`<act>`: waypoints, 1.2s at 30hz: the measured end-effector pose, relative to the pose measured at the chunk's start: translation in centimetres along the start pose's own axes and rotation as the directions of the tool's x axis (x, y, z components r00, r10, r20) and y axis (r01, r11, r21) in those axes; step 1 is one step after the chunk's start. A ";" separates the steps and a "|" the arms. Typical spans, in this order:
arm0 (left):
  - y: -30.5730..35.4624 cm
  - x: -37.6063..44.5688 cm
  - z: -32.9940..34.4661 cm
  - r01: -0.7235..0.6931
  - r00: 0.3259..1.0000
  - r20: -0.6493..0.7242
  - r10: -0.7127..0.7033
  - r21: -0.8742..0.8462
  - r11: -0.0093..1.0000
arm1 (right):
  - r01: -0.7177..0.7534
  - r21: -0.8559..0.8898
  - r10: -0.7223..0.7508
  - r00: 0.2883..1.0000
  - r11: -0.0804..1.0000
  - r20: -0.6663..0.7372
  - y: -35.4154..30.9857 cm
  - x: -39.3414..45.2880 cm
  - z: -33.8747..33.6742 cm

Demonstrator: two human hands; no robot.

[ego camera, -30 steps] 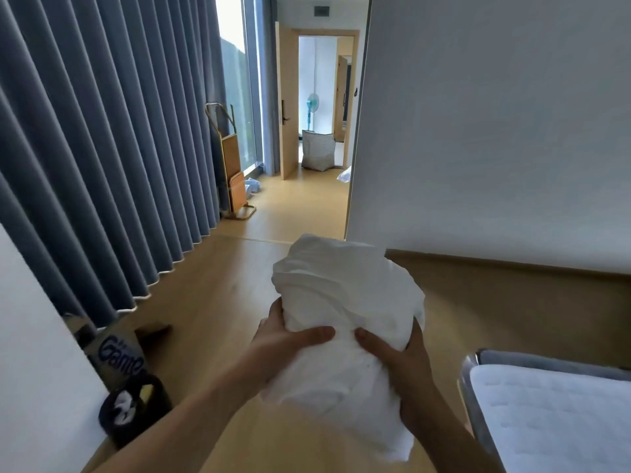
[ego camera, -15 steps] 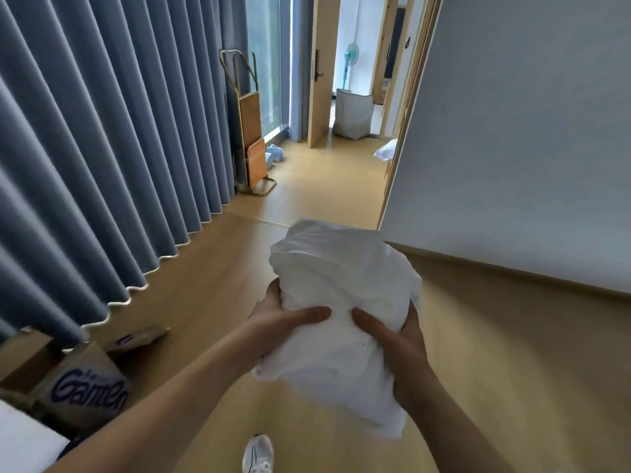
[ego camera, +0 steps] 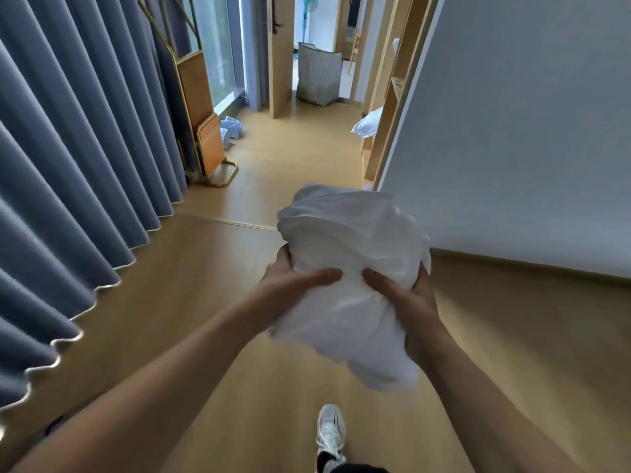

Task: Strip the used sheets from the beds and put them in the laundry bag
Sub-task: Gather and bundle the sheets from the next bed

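A bundled white sheet (ego camera: 351,254) is held in front of me over the wooden floor. My left hand (ego camera: 290,285) grips its left side with the thumb across the front. My right hand (ego camera: 406,302) grips its right side, thumb pressed into the cloth. A loose end of the sheet hangs below my hands. Far ahead, in the doorway, stands a grey checked laundry bag (ego camera: 319,75), upright and open at the top.
Blue-grey curtains (ego camera: 78,158) line the left side. A folded wooden luggage rack (ego camera: 205,131) leans by the curtain, with pale slippers (ego camera: 232,128) beside it. A white wall (ego camera: 512,131) stands to the right, a white pillow (ego camera: 368,122) at its corner. My white shoe (ego camera: 330,431) is below.
I have walked forward toward the doorway; the bed and the cardboard box have left the view. The laundry bag looks nearer. Both hands keep the same hold on the sheet.
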State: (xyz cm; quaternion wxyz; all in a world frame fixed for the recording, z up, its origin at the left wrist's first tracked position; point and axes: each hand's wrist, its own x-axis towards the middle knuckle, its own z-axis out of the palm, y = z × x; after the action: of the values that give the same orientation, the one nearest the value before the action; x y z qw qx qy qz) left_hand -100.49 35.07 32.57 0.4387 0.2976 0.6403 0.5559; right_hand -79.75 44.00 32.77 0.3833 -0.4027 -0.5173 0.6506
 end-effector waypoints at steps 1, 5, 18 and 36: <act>0.3 2.8 -0.5 0.001 1.000 -0.002 -0.001 0.002 1.000 | -0.001 0.007 0.001 1.000 1.000 -0.003 0.3 2.8 0.7; 1.5 14.8 -2.3 0.022 0.999 -0.031 -0.022 0.023 0.999 | -0.008 0.030 0.009 1.000 1.000 -0.006 1.7 15.0 3.4; 11.3 49.6 -8.9 0.074 0.987 -0.144 -0.075 -0.013 0.997 | -0.069 0.055 0.062 0.991 0.996 0.118 -2.5 52.7 13.7; 25.5 104.1 -18.0 0.026 0.997 0.072 -0.035 0.118 0.993 | -0.025 0.123 0.039 0.993 0.992 -0.112 -8.2 103.4 27.4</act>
State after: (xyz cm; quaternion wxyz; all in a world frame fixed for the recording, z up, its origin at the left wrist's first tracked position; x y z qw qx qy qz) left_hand -164.88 122.67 33.28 0.4523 0.3333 0.6597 0.4991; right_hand -143.78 130.06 31.51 0.4255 -0.4234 -0.4477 0.6627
